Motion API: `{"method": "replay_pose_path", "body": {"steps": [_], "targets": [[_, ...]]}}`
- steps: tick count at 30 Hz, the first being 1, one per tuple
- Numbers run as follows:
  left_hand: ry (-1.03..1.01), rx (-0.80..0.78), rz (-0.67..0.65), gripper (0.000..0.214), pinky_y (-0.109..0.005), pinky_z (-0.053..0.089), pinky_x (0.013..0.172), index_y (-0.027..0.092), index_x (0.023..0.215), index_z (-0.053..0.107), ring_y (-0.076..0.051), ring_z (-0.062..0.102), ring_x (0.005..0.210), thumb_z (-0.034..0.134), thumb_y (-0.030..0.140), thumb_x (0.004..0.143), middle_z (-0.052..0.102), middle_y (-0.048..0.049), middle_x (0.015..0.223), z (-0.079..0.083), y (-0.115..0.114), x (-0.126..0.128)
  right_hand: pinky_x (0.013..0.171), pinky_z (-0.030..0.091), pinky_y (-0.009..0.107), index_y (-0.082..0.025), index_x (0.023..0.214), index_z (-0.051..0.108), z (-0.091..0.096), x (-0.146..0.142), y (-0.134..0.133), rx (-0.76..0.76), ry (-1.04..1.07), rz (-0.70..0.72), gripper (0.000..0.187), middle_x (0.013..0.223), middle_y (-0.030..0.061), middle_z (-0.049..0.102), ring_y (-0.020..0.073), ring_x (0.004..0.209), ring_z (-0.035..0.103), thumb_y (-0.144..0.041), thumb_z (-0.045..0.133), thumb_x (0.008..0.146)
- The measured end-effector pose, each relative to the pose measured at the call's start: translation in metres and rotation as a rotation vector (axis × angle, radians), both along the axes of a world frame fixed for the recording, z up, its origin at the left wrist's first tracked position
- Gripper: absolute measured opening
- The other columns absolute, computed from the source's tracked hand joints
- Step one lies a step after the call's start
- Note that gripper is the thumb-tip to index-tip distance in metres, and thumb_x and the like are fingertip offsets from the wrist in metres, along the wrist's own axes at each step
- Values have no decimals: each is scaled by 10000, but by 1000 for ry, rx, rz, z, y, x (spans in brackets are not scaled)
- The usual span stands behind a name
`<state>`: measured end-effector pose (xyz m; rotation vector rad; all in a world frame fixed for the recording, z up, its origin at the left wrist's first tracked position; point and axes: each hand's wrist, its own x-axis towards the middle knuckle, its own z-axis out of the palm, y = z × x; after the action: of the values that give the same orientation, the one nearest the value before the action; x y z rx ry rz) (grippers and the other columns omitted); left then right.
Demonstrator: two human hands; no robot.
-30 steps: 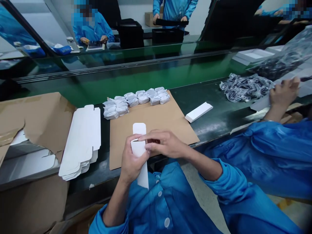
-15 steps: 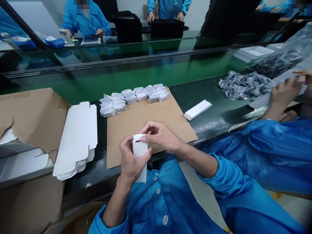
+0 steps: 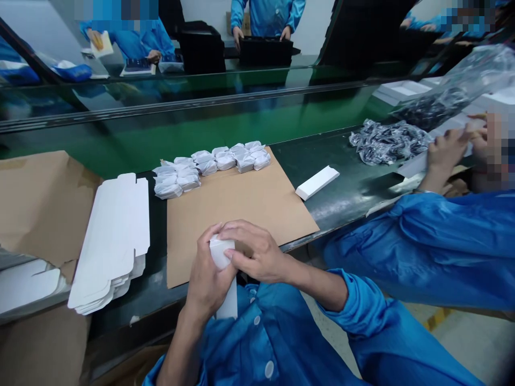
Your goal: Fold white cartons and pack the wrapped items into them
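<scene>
A narrow white cardboard box [image 3: 228,301] stands upright close to my body, at the front edge of the bench. My left hand [image 3: 207,276] is closed round its upper part. The fingers of my right hand [image 3: 257,252] curl over the top end, and its thumb presses on the box's side. The top end looks closed, though my fingers partly cover it. Behind my hands lies a flat brown cardboard sheet [image 3: 233,206]. Along its back edge sit several small white wrapped packets [image 3: 177,177].
A stack of flat white box blanks [image 3: 108,241] lies left, beside a brown carton [image 3: 44,203]. Another white box [image 3: 317,182] rests right of the sheet. Further right are clear plastic bags [image 3: 388,142] and a co-worker's hands [image 3: 446,153]. People in blue work across the bench.
The top flap of the box, partly raised before, is now down under my right fingers. Both hands moved slightly down and left in view. The view itself shifted a little.
</scene>
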<state>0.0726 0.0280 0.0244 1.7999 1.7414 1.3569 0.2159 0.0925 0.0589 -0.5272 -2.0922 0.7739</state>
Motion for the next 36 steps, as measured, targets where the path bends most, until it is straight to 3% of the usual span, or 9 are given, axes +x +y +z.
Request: {"method": "replay_pose_path", "body": {"steps": [5,8,13,16,21,25,29,32,36], "targets": [[-120,-60,-62,575,-386,502,965,213,1354,395,-235,569,1181,620,316,835,510,-123,1331,-6,8,1,938,499,330,-160,1033,648,-2,-1,4,216,-196,-40,227,1107,106,655,189,1070,602,-163,481,880],[-346,-140,54,549,-372,516,917,217,1264,472,-229,601,1094,682,396,790,559,-100,1242,-9,23,3,915,497,300,-196,1133,618,9,4,41,97,-368,47,241,1149,65,656,172,1063,610,-272,512,930],[-1009,-149,264,394,-309,535,730,213,1130,525,-179,645,824,570,483,847,631,-40,906,-20,61,-4,908,468,400,-180,1246,557,16,18,152,-41,-688,-736,350,1174,137,617,258,1070,584,-360,492,954],[-1046,-67,340,348,-342,522,862,204,1152,514,-183,645,935,529,394,862,641,-60,960,-29,78,-13,916,443,490,-111,1284,515,1,21,194,-43,-722,-865,471,1214,222,570,351,1140,523,-373,573,897],[-808,-28,386,449,-411,282,1166,212,1258,532,-230,432,1349,585,225,813,498,-108,1400,-30,75,-27,956,424,501,-133,1255,510,-23,25,200,-24,-698,-857,421,1201,185,582,331,1151,518,-320,543,880],[-28,-44,103,564,-450,199,1207,221,1423,423,-238,293,1451,479,168,864,401,-99,1519,-20,50,-40,891,488,376,-210,1227,540,-28,46,180,-7,-709,-632,385,1171,81,627,234,1055,589,-293,548,851],[530,-127,-453,669,-510,211,1195,298,1461,376,-243,305,1447,430,77,832,394,-35,1543,-18,31,-52,980,448,310,-237,1189,610,-26,69,152,24,-753,-456,423,1243,20,624,180,1143,565,-113,527,792],[677,-154,-480,618,-546,270,1148,321,1420,444,-286,401,1363,525,138,835,484,-49,1463,-18,32,-56,1026,408,392,-165,1236,591,-21,71,133,45,-751,-584,451,1317,100,577,239,1210,508,-58,415,835],[752,-131,-439,468,-477,447,952,333,1268,604,-301,545,1090,681,351,807,641,-84,1166,-17,45,-58,966,425,484,-116,1246,580,-19,48,116,57,-792,-708,398,1200,190,615,337,1131,526,-336,510,922]]}}
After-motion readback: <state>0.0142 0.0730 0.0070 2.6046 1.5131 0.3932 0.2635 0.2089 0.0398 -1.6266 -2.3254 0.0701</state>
